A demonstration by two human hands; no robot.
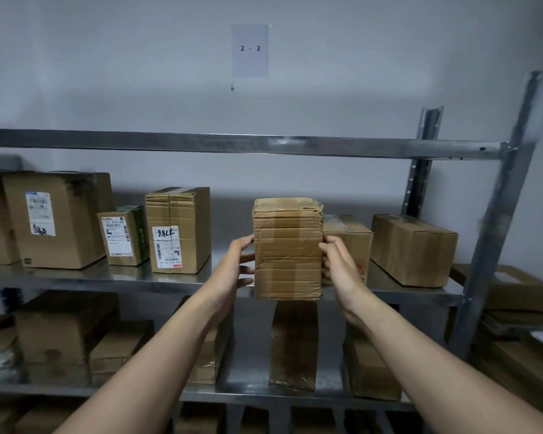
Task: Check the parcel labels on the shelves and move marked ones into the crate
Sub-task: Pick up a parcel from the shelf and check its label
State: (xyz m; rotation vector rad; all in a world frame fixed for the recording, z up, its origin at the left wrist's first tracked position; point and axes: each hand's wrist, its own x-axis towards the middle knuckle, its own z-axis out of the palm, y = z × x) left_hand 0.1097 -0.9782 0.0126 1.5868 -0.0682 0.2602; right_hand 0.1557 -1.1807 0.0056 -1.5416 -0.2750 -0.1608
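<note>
The parcel (287, 249) stands upright, long axis vertical, at the front edge of the metal shelf (107, 277). A plain, label-free face points toward the camera. Left hand (232, 267) and right hand (339, 264) clamp its sides, fingers (246, 256) spread. Behind it to the right sits a carton (353, 236). To the left, a labelled box (177, 230) reads "98L", inverted. A wall sign (250, 50) reads "2 - 2".

My metal shelf (76, 277), mid-frame.
Labelled boxes (177, 230) stand at its left, plain boxes (413, 249) at its right.
</note>
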